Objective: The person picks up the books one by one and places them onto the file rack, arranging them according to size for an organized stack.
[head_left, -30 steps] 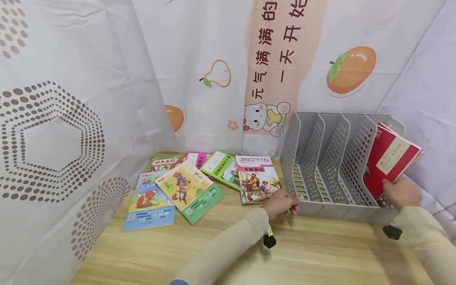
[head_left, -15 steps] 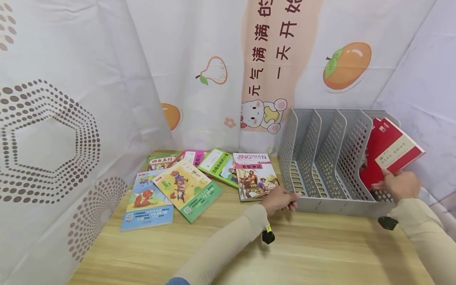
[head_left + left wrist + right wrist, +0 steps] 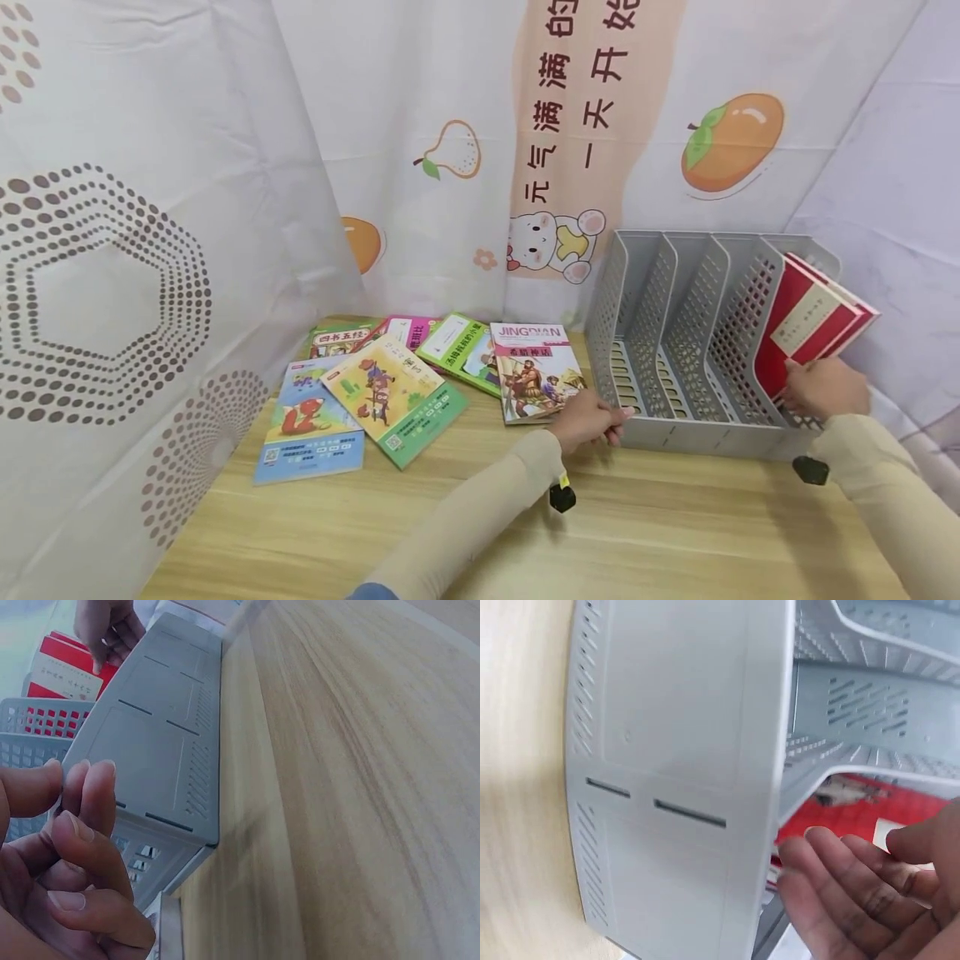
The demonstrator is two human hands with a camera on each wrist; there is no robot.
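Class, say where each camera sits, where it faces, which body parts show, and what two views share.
Head: on the head, facing forward and down at table, gray rack and books; left hand, right hand and sleeves show.
Left wrist: on that wrist, facing along rack's front; both hands show.
Right wrist: on that wrist, facing rack's front and red books; right hand only.
Shared: both wrist views show rack, right hand.

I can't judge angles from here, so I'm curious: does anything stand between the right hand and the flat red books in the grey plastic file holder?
Nothing visible does. The right hand is right at the lower edge of the red books, fingers reaching past the holder's low front wall.
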